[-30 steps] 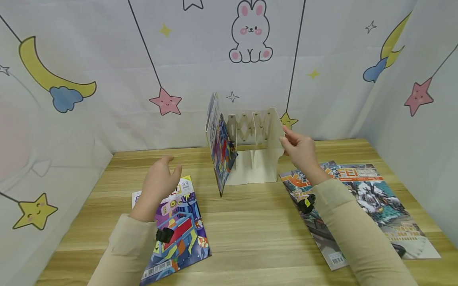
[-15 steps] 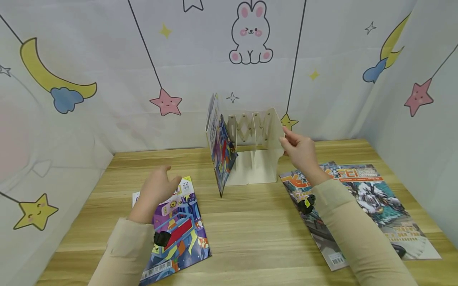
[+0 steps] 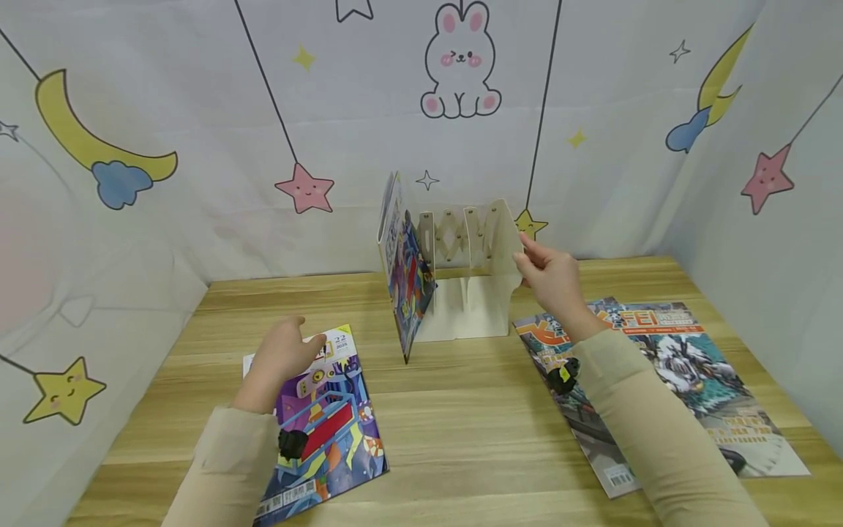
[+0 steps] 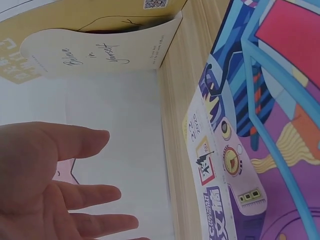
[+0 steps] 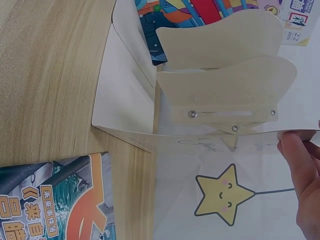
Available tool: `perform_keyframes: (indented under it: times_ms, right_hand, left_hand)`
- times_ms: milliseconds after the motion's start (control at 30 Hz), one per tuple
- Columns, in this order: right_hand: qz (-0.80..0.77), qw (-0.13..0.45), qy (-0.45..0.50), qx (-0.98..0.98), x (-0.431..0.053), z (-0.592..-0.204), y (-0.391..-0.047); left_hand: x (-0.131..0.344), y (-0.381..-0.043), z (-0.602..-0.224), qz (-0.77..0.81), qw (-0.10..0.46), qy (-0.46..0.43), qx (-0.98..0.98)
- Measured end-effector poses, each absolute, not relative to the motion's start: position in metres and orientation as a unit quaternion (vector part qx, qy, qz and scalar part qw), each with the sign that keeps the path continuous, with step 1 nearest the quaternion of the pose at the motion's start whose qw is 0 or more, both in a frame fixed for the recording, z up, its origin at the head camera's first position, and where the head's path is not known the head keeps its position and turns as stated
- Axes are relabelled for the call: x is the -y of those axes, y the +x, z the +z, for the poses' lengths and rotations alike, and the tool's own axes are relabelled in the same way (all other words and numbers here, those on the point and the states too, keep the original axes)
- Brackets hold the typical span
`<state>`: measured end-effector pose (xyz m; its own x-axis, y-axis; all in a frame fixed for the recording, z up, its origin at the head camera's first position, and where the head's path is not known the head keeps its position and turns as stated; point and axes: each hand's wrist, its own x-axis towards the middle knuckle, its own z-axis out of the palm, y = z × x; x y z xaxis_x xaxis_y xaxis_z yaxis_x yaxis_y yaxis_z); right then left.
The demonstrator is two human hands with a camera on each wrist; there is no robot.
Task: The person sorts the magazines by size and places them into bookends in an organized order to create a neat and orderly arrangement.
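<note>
A cream expandable book rack stands at the back of the table, with upright dividers and a criss-cross linkage behind them. My right hand pinches the edge of its right end panel; the right wrist view shows thumb and fingers on that panel. Colourful magazines stand upright in the leftmost slot. My left hand hovers over the top end of a purple and blue magazine lying flat at the left. In the left wrist view its fingers are extended and hold nothing.
Two overlapping magazines with orange titles lie on the right of the wooden table, partly under my right forearm. A white curtain printed with stars, moons and a rabbit hangs behind the table.
My left hand has come down and slightly nearer, toward the top end of the flat magazine. The right hand and the rack stay in place.
</note>
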<state>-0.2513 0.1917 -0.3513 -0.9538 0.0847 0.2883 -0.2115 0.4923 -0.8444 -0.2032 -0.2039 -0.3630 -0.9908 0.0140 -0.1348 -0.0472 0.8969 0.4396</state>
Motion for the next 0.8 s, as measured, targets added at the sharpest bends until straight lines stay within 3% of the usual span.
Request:
perform_keyframes:
  times_ms: [800]
  right_hand:
    - [0.504, 0.145, 0.036, 0.851, -0.192, -0.352, -0.25]
  left_hand:
    - [0.236, -0.205, -0.391, 0.227, 0.142, -0.054, -0.962]
